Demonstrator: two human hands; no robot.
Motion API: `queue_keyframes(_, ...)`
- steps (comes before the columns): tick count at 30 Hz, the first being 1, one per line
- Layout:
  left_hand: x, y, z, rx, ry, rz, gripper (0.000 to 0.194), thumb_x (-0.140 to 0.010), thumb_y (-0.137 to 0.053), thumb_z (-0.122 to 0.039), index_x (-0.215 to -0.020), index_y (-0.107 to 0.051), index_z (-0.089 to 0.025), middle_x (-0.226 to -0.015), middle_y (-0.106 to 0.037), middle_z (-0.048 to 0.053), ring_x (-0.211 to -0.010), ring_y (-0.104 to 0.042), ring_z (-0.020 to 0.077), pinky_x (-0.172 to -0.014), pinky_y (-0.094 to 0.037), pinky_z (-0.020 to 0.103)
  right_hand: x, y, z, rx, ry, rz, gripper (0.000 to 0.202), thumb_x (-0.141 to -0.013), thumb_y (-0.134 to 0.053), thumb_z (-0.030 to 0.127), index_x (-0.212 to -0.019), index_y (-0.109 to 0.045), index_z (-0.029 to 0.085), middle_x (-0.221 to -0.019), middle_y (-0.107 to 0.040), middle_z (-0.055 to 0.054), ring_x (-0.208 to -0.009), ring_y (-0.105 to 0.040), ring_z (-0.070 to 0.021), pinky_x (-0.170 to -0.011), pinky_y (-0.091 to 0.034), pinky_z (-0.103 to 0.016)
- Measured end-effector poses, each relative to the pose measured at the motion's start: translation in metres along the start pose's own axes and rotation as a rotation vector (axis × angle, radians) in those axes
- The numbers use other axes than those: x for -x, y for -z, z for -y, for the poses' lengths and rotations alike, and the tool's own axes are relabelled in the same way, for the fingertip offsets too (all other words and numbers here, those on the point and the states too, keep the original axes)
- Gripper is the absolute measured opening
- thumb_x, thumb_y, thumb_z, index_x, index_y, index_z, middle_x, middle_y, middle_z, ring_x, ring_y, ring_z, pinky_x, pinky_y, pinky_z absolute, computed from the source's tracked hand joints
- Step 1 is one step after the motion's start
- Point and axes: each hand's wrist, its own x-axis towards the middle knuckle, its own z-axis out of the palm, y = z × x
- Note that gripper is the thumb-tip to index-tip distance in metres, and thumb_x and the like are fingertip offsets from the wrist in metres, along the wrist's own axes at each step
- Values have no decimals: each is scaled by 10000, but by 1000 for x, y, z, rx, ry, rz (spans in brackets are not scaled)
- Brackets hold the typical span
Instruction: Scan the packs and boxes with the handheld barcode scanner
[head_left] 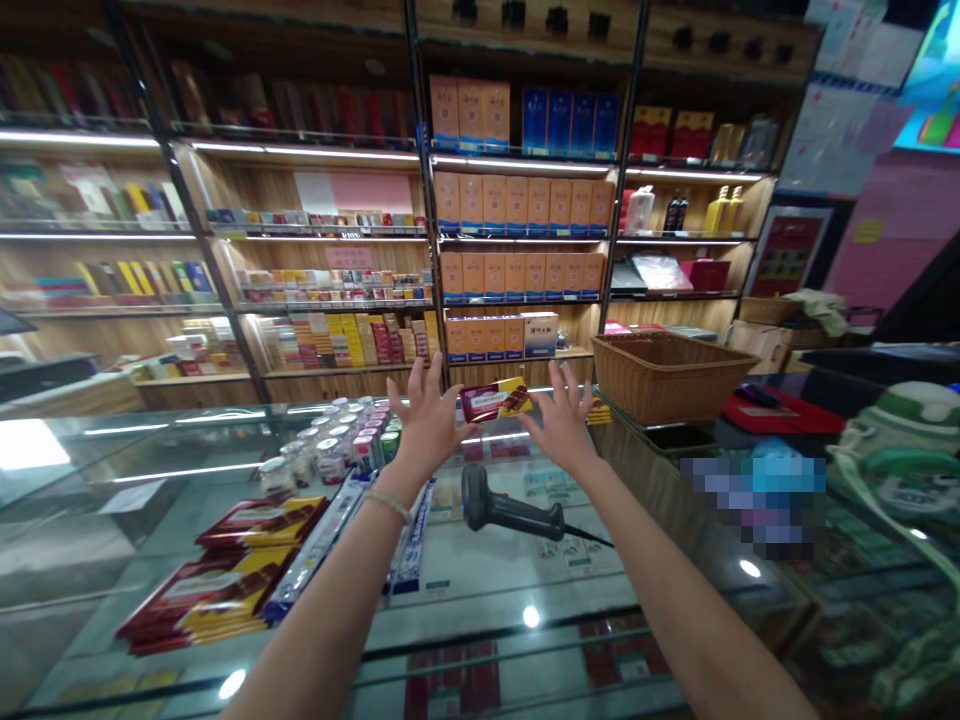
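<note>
Between my two hands, above the glass counter, a chocolate bar (495, 400) in a dark red and yellow wrapper is held level. My left hand (426, 415) pinches its left end between thumb and fingers, the other fingers spread upward. At the right end, my right hand (564, 415) grips the wrapper in the same way. Below the bar, a black barcode scanner (517, 512) lies on the glass, its cable running off right. To the left lie stacked chocolate bars (217, 590) in like wrappers, next to long blue and white packs (319, 545).
Small jars with pale lids (330, 450) stand in rows behind my left forearm. A brown woven basket (671, 380) sits at the back right. A green and white bottle (900, 450) stands at far right. Shelves of orange boxes (525, 205) line the wall beyond the glass counter (480, 620).
</note>
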Motion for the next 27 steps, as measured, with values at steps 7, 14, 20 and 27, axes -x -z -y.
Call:
queue_keyframes(7, -26, -5, -37, 18, -31, 40, 549, -770, -792, -565, -1220, -723, -258, -1730, -181, 121, -1586, -128, 432, -1215, -38, 761, -7, 18, -45, 41, -27, -31, 311, -990, -545, 374, -1213, -719, 244, -1718, -203, -116, -1576, -125, -345, -1208, -112, -687)
queue_keyframes(14, -48, -26, -88, 102, -54, 98, 539, -768, -791, -575, -1187, -735, -241, -1723, -201, 140, -1587, -134, 421, -1224, -43, 745, -1, 30, -102, 101, -86, -54, 317, -982, -544, 380, -1193, -731, 234, -1710, -222, -131, -1566, -145, -355, -1200, -118, -703)
queue_keyframes(20, -62, -47, -111, 160, -65, 113, 526, -770, -790, -563, -1193, -727, -257, -1728, -191, 126, -1582, -146, 427, -1230, -23, 733, 1, 27, -135, 128, -121, -64, 317, -977, -554, 407, -1175, -738, 242, -1699, -244, -136, -1563, -159, -365, -1190, -128, -713)
queue_keyframes(27, -84, -84, -114, 138, -49, 139, 584, -763, -768, -637, -1223, -714, -282, -1725, -194, 145, -1582, -153, 409, -1222, -59, 732, -8, 14, -154, 158, -123, -91, 274, -970, -593, 399, -1123, -753, 238, -1694, -254, -146, -1562, -153, -365, -1192, -108, -705)
